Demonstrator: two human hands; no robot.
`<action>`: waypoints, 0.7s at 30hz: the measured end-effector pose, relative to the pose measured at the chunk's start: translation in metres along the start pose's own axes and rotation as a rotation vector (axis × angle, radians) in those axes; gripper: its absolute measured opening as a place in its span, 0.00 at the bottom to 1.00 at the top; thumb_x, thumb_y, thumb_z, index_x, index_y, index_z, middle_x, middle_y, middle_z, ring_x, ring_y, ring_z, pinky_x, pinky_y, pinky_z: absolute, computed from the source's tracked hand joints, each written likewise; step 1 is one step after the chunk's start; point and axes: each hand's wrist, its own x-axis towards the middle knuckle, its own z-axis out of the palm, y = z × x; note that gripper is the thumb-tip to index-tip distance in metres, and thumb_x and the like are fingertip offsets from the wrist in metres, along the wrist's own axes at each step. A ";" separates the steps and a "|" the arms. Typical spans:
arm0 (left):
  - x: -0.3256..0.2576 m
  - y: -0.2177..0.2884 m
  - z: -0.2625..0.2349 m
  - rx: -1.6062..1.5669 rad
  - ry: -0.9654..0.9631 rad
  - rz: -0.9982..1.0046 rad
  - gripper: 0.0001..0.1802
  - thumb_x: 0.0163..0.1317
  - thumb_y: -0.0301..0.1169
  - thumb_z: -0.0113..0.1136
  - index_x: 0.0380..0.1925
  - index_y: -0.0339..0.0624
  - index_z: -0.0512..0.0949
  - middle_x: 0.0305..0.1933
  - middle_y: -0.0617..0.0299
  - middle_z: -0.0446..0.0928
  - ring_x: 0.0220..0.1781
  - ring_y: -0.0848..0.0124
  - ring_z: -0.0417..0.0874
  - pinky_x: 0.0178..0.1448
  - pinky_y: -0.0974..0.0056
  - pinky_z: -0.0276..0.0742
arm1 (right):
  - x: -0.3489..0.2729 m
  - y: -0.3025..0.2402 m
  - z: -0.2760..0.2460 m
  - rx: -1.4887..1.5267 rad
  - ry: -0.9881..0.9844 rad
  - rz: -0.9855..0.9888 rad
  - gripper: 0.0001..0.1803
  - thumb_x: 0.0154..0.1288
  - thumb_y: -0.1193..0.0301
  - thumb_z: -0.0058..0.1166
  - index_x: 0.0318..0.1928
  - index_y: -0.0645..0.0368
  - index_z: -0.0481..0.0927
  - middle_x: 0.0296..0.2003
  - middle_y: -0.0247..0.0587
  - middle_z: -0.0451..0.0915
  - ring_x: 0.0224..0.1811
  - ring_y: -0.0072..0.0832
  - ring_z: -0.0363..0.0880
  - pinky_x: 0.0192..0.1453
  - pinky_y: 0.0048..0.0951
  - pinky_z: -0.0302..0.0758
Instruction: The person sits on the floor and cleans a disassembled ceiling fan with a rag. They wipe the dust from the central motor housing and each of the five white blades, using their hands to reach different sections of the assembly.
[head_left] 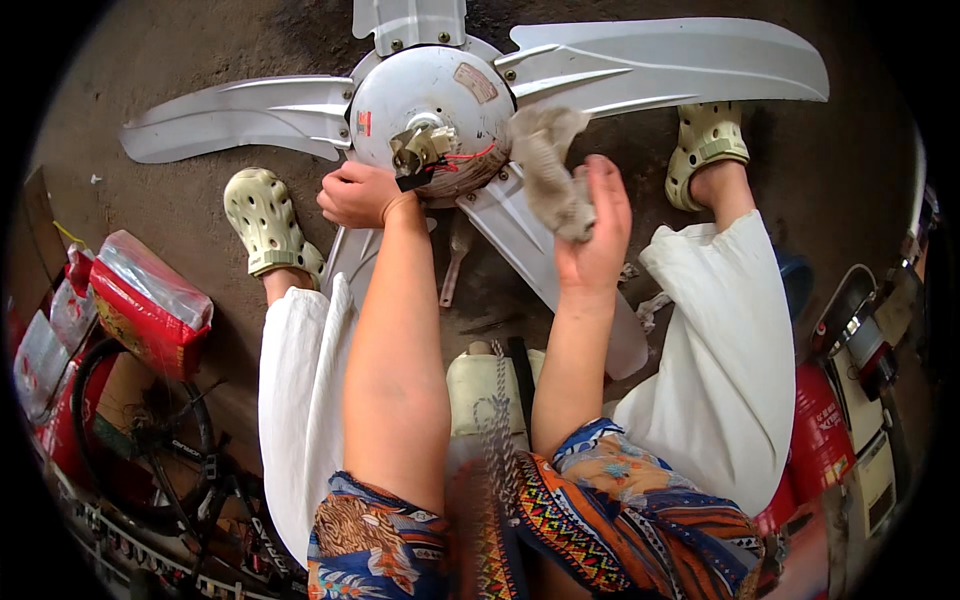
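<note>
A white ceiling fan [440, 110] lies on the ground in front of me, its round motor housing surrounded by several blades. Red wires and a metal bracket [418, 150] stick up from the hub. My right hand [597, 225] holds a crumpled grey-beige rag [550, 170] at the housing's right side, above a lower blade [530, 245]. With curled fingers, my left hand [358, 193] is at the housing's lower left edge; whatever lies inside its grip is hidden. Below the housing, a small tool with a pale handle [452, 272] rests on the ground.
My feet in pale green clogs [262, 220] stand on either side of the fan. At left are a red package [150, 305] and a bicycle wheel [140, 430]. A red container [820, 430] and assorted items stand at right. A crumpled scrap [652, 310] lies near my right leg.
</note>
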 end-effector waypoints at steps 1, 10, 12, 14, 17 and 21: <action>0.001 0.000 0.000 0.001 0.002 -0.007 0.13 0.58 0.35 0.49 0.21 0.39 0.75 0.30 0.50 0.75 0.37 0.48 0.73 0.42 0.45 0.68 | 0.001 0.004 0.000 -0.074 -0.016 0.051 0.08 0.72 0.70 0.53 0.45 0.60 0.79 0.39 0.32 0.80 0.43 0.21 0.79 0.48 0.25 0.76; 0.012 -0.007 -0.001 0.007 -0.066 0.001 0.16 0.58 0.37 0.48 0.22 0.35 0.75 0.32 0.46 0.75 0.39 0.46 0.72 0.45 0.45 0.68 | -0.003 0.057 0.017 -0.942 0.074 -0.560 0.20 0.57 0.73 0.64 0.50 0.61 0.74 0.45 0.46 0.73 0.47 0.40 0.73 0.54 0.36 0.70; 0.011 -0.008 0.000 0.001 -0.064 0.037 0.16 0.58 0.37 0.48 0.23 0.35 0.76 0.32 0.46 0.75 0.39 0.46 0.73 0.46 0.45 0.68 | -0.005 0.059 0.016 -1.155 0.070 -0.679 0.18 0.53 0.77 0.65 0.46 0.58 0.78 0.44 0.44 0.74 0.48 0.43 0.72 0.53 0.39 0.70; 0.009 -0.006 -0.003 -0.005 -0.062 0.047 0.16 0.58 0.37 0.48 0.23 0.34 0.76 0.32 0.46 0.75 0.40 0.46 0.73 0.47 0.45 0.69 | -0.004 0.071 0.007 -1.159 0.091 -0.684 0.14 0.54 0.78 0.63 0.43 0.58 0.79 0.43 0.42 0.75 0.47 0.42 0.72 0.52 0.39 0.70; 0.011 -0.001 -0.007 -0.013 -0.105 -0.042 0.17 0.58 0.37 0.47 0.23 0.34 0.76 0.32 0.45 0.76 0.41 0.46 0.74 0.48 0.45 0.69 | 0.003 0.073 0.010 -1.093 0.130 -0.740 0.10 0.54 0.81 0.62 0.38 0.60 0.80 0.38 0.42 0.77 0.42 0.41 0.76 0.48 0.37 0.73; 0.010 0.004 -0.011 -0.001 -0.087 -0.001 0.17 0.59 0.37 0.47 0.23 0.34 0.76 0.32 0.46 0.76 0.41 0.47 0.74 0.48 0.46 0.69 | 0.021 0.068 0.025 -0.971 0.159 -0.823 0.10 0.53 0.81 0.63 0.37 0.60 0.81 0.36 0.42 0.78 0.40 0.41 0.77 0.45 0.37 0.74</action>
